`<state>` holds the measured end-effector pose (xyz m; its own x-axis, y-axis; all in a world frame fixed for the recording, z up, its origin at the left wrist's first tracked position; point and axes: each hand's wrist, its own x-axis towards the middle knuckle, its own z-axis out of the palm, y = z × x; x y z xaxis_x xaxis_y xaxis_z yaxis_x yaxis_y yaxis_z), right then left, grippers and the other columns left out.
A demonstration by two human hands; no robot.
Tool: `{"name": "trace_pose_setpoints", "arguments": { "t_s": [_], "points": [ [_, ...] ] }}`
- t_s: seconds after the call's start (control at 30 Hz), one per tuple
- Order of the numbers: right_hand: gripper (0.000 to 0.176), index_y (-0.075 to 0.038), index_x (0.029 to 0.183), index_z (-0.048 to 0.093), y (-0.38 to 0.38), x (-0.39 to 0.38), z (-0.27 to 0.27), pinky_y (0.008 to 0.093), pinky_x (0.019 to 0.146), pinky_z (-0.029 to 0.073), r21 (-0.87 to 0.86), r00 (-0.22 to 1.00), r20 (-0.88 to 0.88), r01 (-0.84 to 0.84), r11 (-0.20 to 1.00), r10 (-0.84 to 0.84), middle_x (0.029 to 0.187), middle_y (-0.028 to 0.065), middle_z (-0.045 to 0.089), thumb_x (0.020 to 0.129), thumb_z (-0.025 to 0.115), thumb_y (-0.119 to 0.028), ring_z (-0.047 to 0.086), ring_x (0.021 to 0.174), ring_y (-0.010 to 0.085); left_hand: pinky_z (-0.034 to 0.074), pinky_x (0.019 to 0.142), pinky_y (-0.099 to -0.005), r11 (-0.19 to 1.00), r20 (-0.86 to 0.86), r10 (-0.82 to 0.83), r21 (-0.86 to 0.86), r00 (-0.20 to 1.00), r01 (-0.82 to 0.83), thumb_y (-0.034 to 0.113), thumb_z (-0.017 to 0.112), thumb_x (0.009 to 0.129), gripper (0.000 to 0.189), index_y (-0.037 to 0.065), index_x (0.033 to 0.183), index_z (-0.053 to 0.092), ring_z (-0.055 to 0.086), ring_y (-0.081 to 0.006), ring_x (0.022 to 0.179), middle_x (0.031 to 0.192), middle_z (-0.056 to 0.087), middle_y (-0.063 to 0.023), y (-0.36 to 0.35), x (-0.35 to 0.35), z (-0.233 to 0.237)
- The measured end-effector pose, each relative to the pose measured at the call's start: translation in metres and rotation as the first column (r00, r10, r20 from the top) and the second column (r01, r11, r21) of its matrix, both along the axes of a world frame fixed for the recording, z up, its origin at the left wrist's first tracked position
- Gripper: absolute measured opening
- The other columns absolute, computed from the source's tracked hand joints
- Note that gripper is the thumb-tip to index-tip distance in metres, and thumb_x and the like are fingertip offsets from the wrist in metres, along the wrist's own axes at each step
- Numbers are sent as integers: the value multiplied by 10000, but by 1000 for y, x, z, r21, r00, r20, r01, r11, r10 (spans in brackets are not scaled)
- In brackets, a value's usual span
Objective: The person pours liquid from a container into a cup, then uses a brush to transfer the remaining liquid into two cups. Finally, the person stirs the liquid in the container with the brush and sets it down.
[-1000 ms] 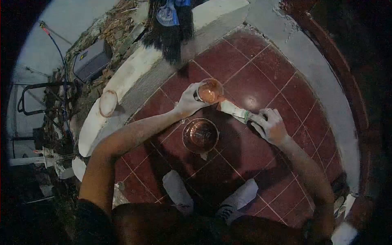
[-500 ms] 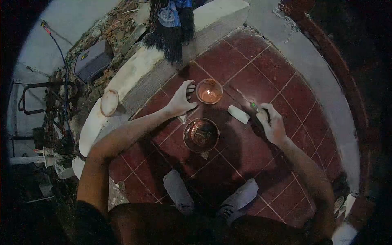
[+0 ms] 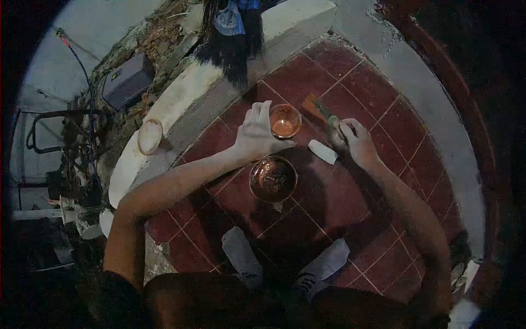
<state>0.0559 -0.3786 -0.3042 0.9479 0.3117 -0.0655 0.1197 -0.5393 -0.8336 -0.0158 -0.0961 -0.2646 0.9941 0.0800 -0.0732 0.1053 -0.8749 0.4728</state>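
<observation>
My left hand (image 3: 260, 131) is curved around the left side of a small round cup (image 3: 285, 120) with orange-brown contents. My right hand (image 3: 355, 143) is closed on the handle of a flat tool (image 3: 323, 109), whose orange-brown blade points up and left, just right of the cup. A white cylindrical piece (image 3: 322, 152) lies on the floor between the hands. Nearer to me, below my left hand, stands a wider round bowl (image 3: 273, 179) with dark, shiny contents.
Red floor tiles (image 3: 378, 82) end at a pale curb (image 3: 192, 93), where a round lid-like object (image 3: 150, 137) rests. Beyond are a grey box (image 3: 127, 82) and dark bristles (image 3: 233, 49). My shoes (image 3: 241, 252) are below the bowl.
My left hand has moved right and now wraps the cup's side. The tool in my right hand has turned, so its broad orange-brown face now shows.
</observation>
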Motion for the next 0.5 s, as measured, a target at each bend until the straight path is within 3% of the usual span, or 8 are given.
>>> {"name": "trace_pose_setpoints", "arguments": {
  "t_s": [0.17, 0.23, 0.27, 0.33, 0.37, 0.43, 0.5],
  "points": [
    [336, -18, 1099, 624, 10, 10, -15, 347, 777, 505, -9, 990, -127, -67, 998, 65, 900, 115, 696, 1022, 505, -322, 674, 843, 208, 403, 1088, -479, 985, 73, -172, 2, 982, 172, 351, 853, 683, 1029, -42, 1449, 290, 440, -411, 1295, 1355, 424, -235, 7, 14, -12],
    [310, -23, 1142, 600, 15, 9, -19, 318, 833, 480, 102, 907, -422, 23, 995, 22, 926, 93, 632, 1046, 475, -290, 608, 875, 167, 401, 1091, -478, 975, 115, -222, 16, 968, 221, 325, 846, 682, 1021, -50, 1449, 287, 446, -417, 1287, 1358, 424, -239, 16, 18, -22],
    [310, -23, 1142, 600, 16, 6, -21, 318, 833, 480, 103, 905, -424, 25, 994, 21, 926, 93, 632, 1046, 475, -290, 608, 875, 167, 400, 1094, -476, 963, 156, -269, 30, 951, 267, 298, 839, 681, 1013, -58, 1450, 283, 451, -423, 1279, 1360, 423, -242, 19, 19, -27],
    [310, -27, 1150, 591, 17, -2, -22, 327, 837, 481, 7, 971, -235, -34, 999, 34, 935, 97, 635, 1049, 467, -293, 623, 884, 198, 409, 1078, -478, 965, 172, -260, 3, 950, 264, 296, 839, 677, 1009, -59, 1448, 293, 466, -426, 1258, 1355, 429, -245, 16, 16, -25],
    [310, -27, 1150, 591, 13, 0, -37, 327, 837, 481, 8, 970, -239, -32, 999, 33, 935, 97, 635, 1049, 467, -293, 623, 884, 198, 419, 1063, -481, 966, 190, -250, -23, 949, 259, 293, 839, 672, 1006, -61, 1446, 303, 481, -430, 1237, 1350, 435, -248, 15, 15, -24],
    [273, -43, 1162, 585, 9, 3, -70, 379, 791, 525, -120, 954, 91, -276, 954, 287, 1104, 104, 607, 1002, 553, -262, 662, 856, 262, 417, 1069, -479, 973, 160, -211, -61, 964, 223, 299, 846, 667, 1018, -62, 1448, 301, 476, -428, 1249, 1354, 432, -250, 8, 12, -15],
    [278, -39, 1162, 582, 10, 2, -71, 395, 799, 531, -162, 937, 165, -283, 945, 309, 1160, 107, 571, 989, 577, -257, 656, 895, 273, 416, 1075, -477, 978, 131, -174, -97, 976, 187, 305, 853, 662, 1031, -63, 1450, 299, 471, -426, 1262, 1359, 430, -252, 7, 12, -15]
  ]
}}
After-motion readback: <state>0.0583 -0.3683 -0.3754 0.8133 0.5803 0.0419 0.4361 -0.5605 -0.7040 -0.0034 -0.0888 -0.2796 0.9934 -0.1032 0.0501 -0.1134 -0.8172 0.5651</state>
